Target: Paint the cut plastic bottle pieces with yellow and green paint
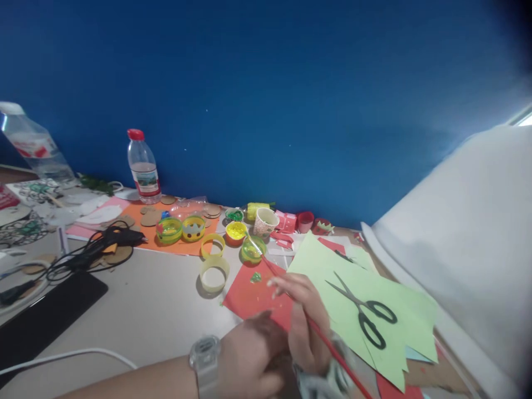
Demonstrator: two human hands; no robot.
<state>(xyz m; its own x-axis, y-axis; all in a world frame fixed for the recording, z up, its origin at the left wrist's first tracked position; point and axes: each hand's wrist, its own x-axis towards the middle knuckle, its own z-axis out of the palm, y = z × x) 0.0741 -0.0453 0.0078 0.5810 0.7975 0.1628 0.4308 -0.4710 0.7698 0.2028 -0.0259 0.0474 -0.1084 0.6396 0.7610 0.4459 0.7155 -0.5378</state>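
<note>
My right hand [305, 316] is closed on a long red-handled paintbrush [332, 350]. The pale tip of the brush reaches the small yellow-green cup [253, 252]. Below that cup lies a red paper sheet [260, 296] with a green smudge on it. My left hand [247, 354], with a clear watch on the wrist, is in front of the sheet, close against my right hand. Its fingers look curled and are partly hidden, so I cannot make out what they hold. Two yellow rings [213, 275] stand left of the red sheet.
Black-handled scissors [361, 306] lie on light green paper [399, 288] at the right. Behind are an orange bowl [235, 235] of yellow bits and a patterned paper cup [265, 223]. At left are a water bottle [144, 172], tangled black cable [100, 246] and a dark phone [54, 318].
</note>
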